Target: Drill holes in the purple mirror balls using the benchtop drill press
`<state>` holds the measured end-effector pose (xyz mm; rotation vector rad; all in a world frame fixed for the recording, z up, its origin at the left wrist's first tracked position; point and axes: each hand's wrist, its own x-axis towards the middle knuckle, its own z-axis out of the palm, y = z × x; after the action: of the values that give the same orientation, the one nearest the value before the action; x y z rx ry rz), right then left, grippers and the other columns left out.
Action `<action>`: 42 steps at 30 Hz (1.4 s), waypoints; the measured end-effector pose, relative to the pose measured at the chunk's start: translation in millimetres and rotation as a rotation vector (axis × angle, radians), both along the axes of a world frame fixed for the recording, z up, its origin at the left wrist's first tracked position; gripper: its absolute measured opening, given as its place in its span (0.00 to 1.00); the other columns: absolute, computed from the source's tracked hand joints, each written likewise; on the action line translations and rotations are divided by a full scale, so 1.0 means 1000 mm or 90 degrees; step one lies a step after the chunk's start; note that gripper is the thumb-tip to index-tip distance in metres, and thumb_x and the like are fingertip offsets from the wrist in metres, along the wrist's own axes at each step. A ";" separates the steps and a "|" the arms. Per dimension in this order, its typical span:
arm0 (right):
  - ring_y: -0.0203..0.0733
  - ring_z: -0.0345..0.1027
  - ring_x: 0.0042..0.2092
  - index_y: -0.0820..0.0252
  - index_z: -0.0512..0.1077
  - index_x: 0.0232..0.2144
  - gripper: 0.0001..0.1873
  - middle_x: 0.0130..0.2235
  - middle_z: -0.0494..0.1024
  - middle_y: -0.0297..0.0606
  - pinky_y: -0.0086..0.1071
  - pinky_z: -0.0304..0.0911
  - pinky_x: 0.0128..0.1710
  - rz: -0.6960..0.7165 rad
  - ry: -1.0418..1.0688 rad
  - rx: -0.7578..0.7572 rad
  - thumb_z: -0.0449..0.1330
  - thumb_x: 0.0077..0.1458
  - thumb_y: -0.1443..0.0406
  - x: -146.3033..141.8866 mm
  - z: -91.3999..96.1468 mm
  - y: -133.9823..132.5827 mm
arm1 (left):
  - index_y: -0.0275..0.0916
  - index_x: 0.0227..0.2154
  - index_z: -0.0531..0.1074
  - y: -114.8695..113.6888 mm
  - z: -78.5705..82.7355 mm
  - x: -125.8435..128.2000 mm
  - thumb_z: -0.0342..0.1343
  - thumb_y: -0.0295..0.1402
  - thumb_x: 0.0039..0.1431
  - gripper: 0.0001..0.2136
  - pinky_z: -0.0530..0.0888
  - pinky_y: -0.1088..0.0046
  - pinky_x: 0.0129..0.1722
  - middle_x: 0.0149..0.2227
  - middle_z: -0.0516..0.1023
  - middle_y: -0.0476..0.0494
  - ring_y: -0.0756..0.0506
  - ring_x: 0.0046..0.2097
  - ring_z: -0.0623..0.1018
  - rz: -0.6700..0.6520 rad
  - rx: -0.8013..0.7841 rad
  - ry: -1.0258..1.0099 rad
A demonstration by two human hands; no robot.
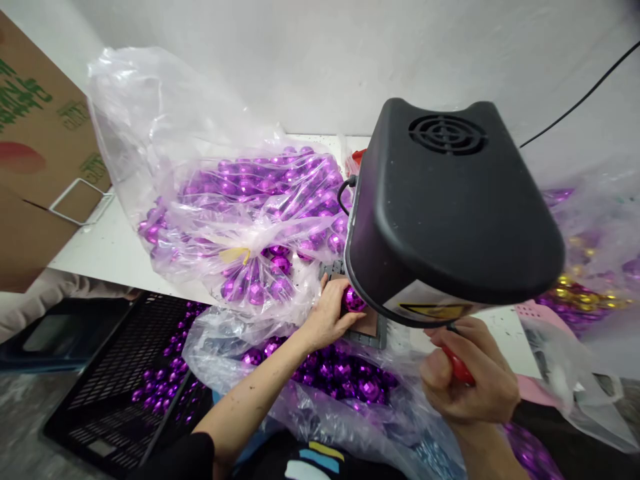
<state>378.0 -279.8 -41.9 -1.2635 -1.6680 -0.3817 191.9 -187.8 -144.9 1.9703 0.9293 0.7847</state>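
Note:
My left hand (330,313) is closed on a shiny purple faceted ball (354,300), held low under the front of a black machine housing (450,213). Beneath that hand lies a brown pad on a grey metal base (369,323). My right hand (470,373) wraps round a red handle (457,365) below the housing's right front. The machine's working part is hidden behind its cover. Just below my left hand, an open plastic bag (300,407) at my lap holds many more purple balls (345,373).
A large clear bag (250,207) of purple balls lies on the white table (125,257). At lower left stands a black crate (110,380) with small purple balls. A cardboard box (45,147) is at left; purple and gold balls (580,293) in plastic are at right.

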 end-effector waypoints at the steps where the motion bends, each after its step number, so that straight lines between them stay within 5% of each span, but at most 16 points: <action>1: 0.39 0.69 0.35 0.60 0.71 0.33 0.03 0.30 0.72 0.37 0.38 0.71 0.34 0.004 0.006 0.012 0.58 0.53 0.69 0.000 -0.003 0.001 | 0.42 0.59 0.65 0.000 0.000 0.000 0.61 0.42 0.60 0.25 0.57 0.50 0.69 0.53 0.75 0.38 0.36 0.59 0.73 0.001 0.000 0.001; 8: 0.41 0.70 0.37 0.57 0.72 0.42 0.14 0.34 0.75 0.37 0.40 0.71 0.35 -0.006 0.048 0.069 0.59 0.51 0.68 0.003 -0.027 0.002 | 0.44 0.59 0.65 0.001 0.001 0.001 0.60 0.38 0.61 0.23 0.64 0.52 0.65 0.55 0.74 0.38 0.37 0.57 0.73 -0.022 -0.013 -0.010; 16: 0.42 0.71 0.38 0.58 0.72 0.40 0.12 0.34 0.75 0.38 0.38 0.70 0.36 -0.057 0.013 0.026 0.58 0.51 0.71 -0.003 -0.045 0.009 | 0.41 0.57 0.63 0.002 0.003 0.004 0.60 0.37 0.62 0.23 0.53 0.49 0.69 0.53 0.74 0.38 0.38 0.58 0.73 -0.018 0.039 -0.004; 20: 0.41 0.71 0.36 0.58 0.72 0.34 0.04 0.31 0.75 0.36 0.40 0.71 0.39 -0.036 -0.006 0.004 0.58 0.54 0.65 0.005 -0.015 0.004 | 0.40 0.58 0.62 0.002 0.004 0.004 0.62 0.38 0.60 0.25 0.54 0.50 0.69 0.55 0.73 0.37 0.37 0.60 0.70 -0.016 0.055 0.006; 25: 0.34 0.70 0.28 0.58 0.76 0.41 0.12 0.34 0.76 0.35 0.32 0.64 0.28 -0.135 0.109 0.038 0.60 0.57 0.59 0.018 0.048 0.023 | 0.41 0.57 0.62 0.003 0.004 0.005 0.63 0.38 0.59 0.25 0.54 0.49 0.69 0.54 0.74 0.38 0.37 0.60 0.70 -0.010 0.064 0.002; 29: 0.29 0.64 0.23 0.58 0.74 0.34 0.16 0.23 0.67 0.27 0.28 0.59 0.25 -0.145 0.225 -0.040 0.56 0.61 0.52 0.017 0.082 0.054 | 0.41 0.57 0.62 0.001 0.008 0.004 0.63 0.36 0.59 0.25 0.61 0.50 0.66 0.56 0.72 0.37 0.37 0.60 0.70 -0.007 0.073 -0.031; 34: 0.27 0.58 0.21 0.61 0.73 0.32 0.23 0.19 0.63 0.26 0.27 0.57 0.25 -0.118 0.241 -0.051 0.55 0.60 0.46 0.015 0.094 0.068 | 0.42 0.61 0.60 -0.028 0.020 -0.022 0.61 0.38 0.61 0.28 0.68 0.55 0.61 0.57 0.70 0.36 0.38 0.59 0.71 -0.031 0.069 -0.020; 39: 0.29 0.58 0.21 0.60 0.73 0.33 0.24 0.18 0.63 0.27 0.29 0.53 0.24 -0.097 0.260 -0.081 0.56 0.58 0.45 0.020 0.093 0.071 | 0.45 0.67 0.53 -0.082 0.031 -0.057 0.64 0.41 0.58 0.37 0.71 0.51 0.57 0.60 0.68 0.34 0.34 0.58 0.71 -0.144 0.081 0.206; 42: 0.30 0.59 0.21 0.60 0.74 0.32 0.23 0.17 0.64 0.27 0.30 0.52 0.25 -0.118 0.269 -0.067 0.57 0.58 0.46 0.020 0.092 0.074 | 0.42 0.65 0.56 -0.080 0.047 -0.065 0.65 0.51 0.54 0.40 0.72 0.52 0.54 0.59 0.70 0.32 0.34 0.56 0.73 -0.122 0.108 0.229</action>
<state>398.2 -205.7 50.1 -1.4660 -1.2302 -0.1228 127.1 -267.8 -98.1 2.3597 0.8802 0.4170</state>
